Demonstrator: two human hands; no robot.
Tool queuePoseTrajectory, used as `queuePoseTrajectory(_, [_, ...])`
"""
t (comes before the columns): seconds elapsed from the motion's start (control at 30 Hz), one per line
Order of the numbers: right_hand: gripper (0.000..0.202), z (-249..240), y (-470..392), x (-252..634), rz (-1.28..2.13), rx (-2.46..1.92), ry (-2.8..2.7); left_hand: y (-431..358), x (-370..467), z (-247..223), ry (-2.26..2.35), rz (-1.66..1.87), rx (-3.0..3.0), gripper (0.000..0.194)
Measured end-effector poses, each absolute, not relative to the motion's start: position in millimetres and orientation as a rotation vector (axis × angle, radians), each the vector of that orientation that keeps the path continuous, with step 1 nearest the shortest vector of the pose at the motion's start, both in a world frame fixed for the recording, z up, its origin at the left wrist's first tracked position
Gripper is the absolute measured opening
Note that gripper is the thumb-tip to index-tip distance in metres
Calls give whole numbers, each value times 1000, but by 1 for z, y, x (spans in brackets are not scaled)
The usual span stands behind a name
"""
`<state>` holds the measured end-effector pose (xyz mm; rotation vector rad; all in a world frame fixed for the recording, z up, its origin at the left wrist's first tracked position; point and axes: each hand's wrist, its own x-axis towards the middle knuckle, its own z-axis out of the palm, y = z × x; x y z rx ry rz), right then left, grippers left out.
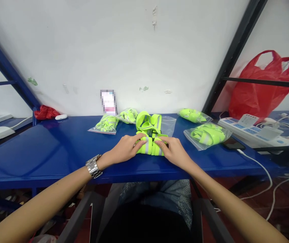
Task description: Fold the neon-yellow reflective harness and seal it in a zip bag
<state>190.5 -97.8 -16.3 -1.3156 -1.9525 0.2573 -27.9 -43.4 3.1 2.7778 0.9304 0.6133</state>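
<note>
On the blue table lies a neon-yellow reflective strap harness (pixel 147 145) with silver stripes, its front part folded into a flat band and its loops standing up behind. My left hand (pixel 128 147) grips the band's left end between thumb and fingers. At the right end, my right hand (pixel 172 150) pinches the same band. Partly under the harness is a clear zip bag (pixel 169 125), spread on the table behind my right hand. The undersides of the fingers are hidden by the fabric.
Bagged yellow straps lie at the left (pixel 106 124), back (pixel 129 115) and right (pixel 207 134) of the harness. A phone (pixel 109 102) leans on the wall. Power strips (pixel 256 130), white cables and a red plastic bag (pixel 261 87) stand right, beyond a dark frame post (pixel 232 57).
</note>
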Motion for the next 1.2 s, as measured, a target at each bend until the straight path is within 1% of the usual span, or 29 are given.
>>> queuePoseTrajectory(0.13, [43, -15, -80, 192, 195, -1428, -1977, -29, -25, -3, 962, 618, 2667, 46])
queuePoseTrajectory(0.23, [42, -16, -71, 190, 90, -1514, -2046, -17, -28, -15, 1036, 626, 2738, 47])
queuePoseTrajectory(0.33, [39, -18, -65, 189, 22, -1549, -2082, -14, -28, -21, 1059, 700, 2872, 43])
queuePoseTrajectory(0.43, [36, -21, -64, 189, 12, -1535, -2098, -24, -24, -16, 842, 756, 3094, 39])
queuePoseTrajectory(0.5, [33, -24, -63, 190, 21, -1518, -2112, -35, -20, -11, 641, 666, 3183, 39])
queuePoseTrajectory(0.57, [28, -27, -63, 192, 6, -1498, -2081, -43, -17, -8, 555, 575, 3212, 45])
queuePoseTrajectory(0.63, [31, -29, -61, 197, -59, -1474, -1994, -46, -17, -8, 578, 522, 3212, 47])
queuePoseTrajectory(0.7, [38, -29, -58, 207, -162, -1480, -1880, -44, -21, -10, 590, 481, 3186, 40])
queuePoseTrajectory(0.77, [42, -26, -52, 219, -209, -1528, -1870, -40, -26, -11, 570, 469, 3156, 35])
queuePoseTrajectory(0.83, [40, -24, -44, 232, -109, -1559, -2067, -38, -31, -11, 541, 472, 3141, 34])
queuePoseTrajectory(0.93, [32, -24, -33, 244, 104, -1582, -2403, -44, -38, -7, 534, 461, 3134, 34])
queuePoseTrajectory(1.0, [33, -24, -27, 247, 97, -1713, -2424, -50, -43, -4, 555, 433, 3140, 34])
queuePoseTrajectory(1.13, [43, -18, -18, 252, 2, -1959, -2310, -61, -55, 1, 626, 406, 3137, 36])
queuePoseTrajectory(1.2, [41, -11, -17, 256, -31, -2018, -2281, -63, -61, 1, 645, 411, 3127, 36])
